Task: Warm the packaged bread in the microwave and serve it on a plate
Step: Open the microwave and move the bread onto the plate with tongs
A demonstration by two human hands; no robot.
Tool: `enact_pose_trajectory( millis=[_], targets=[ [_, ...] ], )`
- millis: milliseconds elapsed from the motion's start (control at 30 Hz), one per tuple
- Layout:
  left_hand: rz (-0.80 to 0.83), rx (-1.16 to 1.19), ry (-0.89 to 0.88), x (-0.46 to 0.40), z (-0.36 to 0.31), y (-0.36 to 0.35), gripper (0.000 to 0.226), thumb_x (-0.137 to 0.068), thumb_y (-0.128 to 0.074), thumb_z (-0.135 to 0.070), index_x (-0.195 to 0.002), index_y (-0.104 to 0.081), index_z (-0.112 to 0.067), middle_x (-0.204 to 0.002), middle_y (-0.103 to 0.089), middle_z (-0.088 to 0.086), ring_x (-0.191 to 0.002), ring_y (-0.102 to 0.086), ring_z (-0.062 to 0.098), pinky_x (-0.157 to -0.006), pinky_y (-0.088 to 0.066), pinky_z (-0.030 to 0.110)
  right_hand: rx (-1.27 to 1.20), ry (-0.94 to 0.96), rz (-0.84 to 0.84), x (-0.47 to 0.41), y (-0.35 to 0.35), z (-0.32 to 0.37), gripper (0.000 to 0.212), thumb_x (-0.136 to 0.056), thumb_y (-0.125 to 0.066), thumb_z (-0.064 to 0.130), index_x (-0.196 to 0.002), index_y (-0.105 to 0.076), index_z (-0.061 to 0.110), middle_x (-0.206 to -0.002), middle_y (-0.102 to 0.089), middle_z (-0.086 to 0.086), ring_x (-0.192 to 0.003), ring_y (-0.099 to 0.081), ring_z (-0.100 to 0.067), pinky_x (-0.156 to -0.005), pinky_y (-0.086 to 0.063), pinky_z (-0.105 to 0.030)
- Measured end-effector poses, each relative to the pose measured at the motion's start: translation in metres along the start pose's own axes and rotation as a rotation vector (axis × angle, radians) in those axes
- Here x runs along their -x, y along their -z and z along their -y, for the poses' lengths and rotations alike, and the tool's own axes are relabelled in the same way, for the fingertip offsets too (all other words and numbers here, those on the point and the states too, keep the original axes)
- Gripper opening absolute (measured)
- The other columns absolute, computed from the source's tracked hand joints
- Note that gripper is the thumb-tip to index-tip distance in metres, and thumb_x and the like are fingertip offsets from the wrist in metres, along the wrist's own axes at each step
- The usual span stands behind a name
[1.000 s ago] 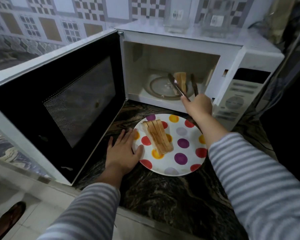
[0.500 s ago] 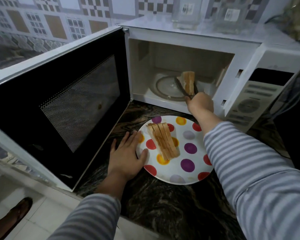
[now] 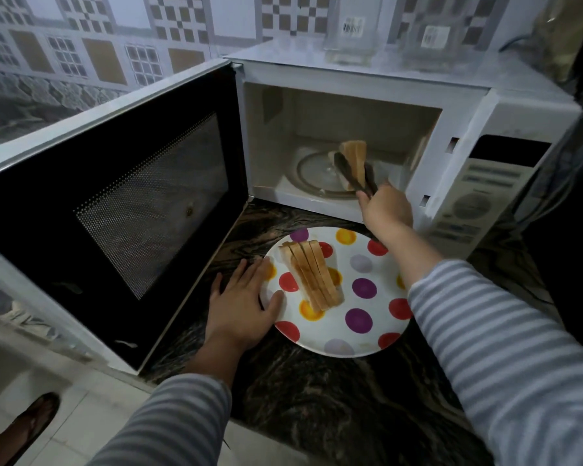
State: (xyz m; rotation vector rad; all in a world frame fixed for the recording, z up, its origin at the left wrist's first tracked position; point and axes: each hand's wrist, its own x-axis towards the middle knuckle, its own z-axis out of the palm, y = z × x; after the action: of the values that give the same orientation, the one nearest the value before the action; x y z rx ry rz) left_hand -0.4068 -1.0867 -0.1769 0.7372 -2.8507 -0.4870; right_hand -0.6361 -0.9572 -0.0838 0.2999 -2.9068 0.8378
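Dim kitchen: checkered patterned wall tiles [image 3: 169, 25], dark veined stone counter [image 3: 334, 398], pale tiled floor [image 3: 64, 432].

Open door [image 3: 115, 203] walls left; microwave [image 3: 334, 129] mouth unobstructed.

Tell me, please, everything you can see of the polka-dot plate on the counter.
The plate is round and white with red, purple, yellow and pale lilac dots, glossy like ceramic or melamine. It lies flat on the dark marbled counter, just before the open microwave. A row of bread slices stands on edge on its left half. The left hand rests flat by its left rim, thumb on the rim. The right forearm crosses above its far right edge.
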Motion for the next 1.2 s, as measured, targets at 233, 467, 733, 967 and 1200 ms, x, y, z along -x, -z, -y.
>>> enact_pose_trajectory(
  millis=[233,467,733,967,1200],
  targets=[
    [0.020,-0.030,0.001,0.001,-0.003,0.003,0.065,-0.094,-0.028,-0.058,-0.152,-0.009,-0.035,-0.159,-0.015,-0.013,-0.147,-0.003,0.009,-0.118,0.000,0.044,-0.148,0.126,-0.027,0.080,0.037,-0.043,0.030,-0.093,-0.054,0.039,-0.101,-0.058,0.011,-0.082,-0.056,-0.002,-0.073,-0.053,-0.022,-0.056,-0.034,-0.027],
    [0.053,-0.058,0.009,0.002,-0.005,0.004,0.065,-0.095,-0.025,-0.057,-0.152,-0.006,-0.033,-0.160,-0.013,-0.011,-0.148,-0.002,0.012,-0.118,0.001,0.046,-0.182,0.135,0.058,0.157,0.044,-0.092,0.035,-0.091,-0.056,0.042,-0.116,-0.058,0.017,-0.091,-0.068,-0.002,-0.082,-0.064,-0.021,-0.061,-0.041,-0.026],
    [0.041,-0.063,0.018,0.002,-0.006,0.003,0.065,-0.095,-0.026,-0.056,-0.152,-0.008,-0.031,-0.159,-0.015,-0.010,-0.148,-0.003,0.011,-0.118,-0.001,0.046,-0.056,0.133,0.144,0.181,0.029,-0.104,0.046,-0.092,-0.055,0.043,-0.129,-0.051,0.017,-0.110,-0.067,-0.010,-0.098,-0.063,-0.030,-0.077,-0.050,-0.036],
    [0.044,-0.061,0.011,0.001,-0.005,0.002,0.065,-0.095,-0.025,-0.057,-0.152,-0.007,-0.032,-0.159,-0.016,-0.009,-0.148,-0.003,0.012,-0.118,0.000,0.046,-0.051,0.103,0.177,0.181,0.034,-0.101,0.047,-0.091,-0.055,0.044,-0.128,-0.050,0.015,-0.115,-0.065,-0.007,-0.103,-0.062,-0.028,-0.080,-0.051,-0.036],
    [0.053,-0.058,0.008,0.000,-0.003,0.002,0.066,-0.094,-0.025,-0.059,-0.152,-0.007,-0.032,-0.160,-0.014,-0.009,-0.148,-0.002,0.013,-0.118,0.001,0.048,-0.118,0.145,0.111,0.184,0.063,-0.096,0.042,-0.088,-0.057,0.049,-0.119,-0.054,0.021,-0.095,-0.065,0.002,-0.084,-0.061,-0.018,-0.064,-0.040,-0.028]
  ],
)
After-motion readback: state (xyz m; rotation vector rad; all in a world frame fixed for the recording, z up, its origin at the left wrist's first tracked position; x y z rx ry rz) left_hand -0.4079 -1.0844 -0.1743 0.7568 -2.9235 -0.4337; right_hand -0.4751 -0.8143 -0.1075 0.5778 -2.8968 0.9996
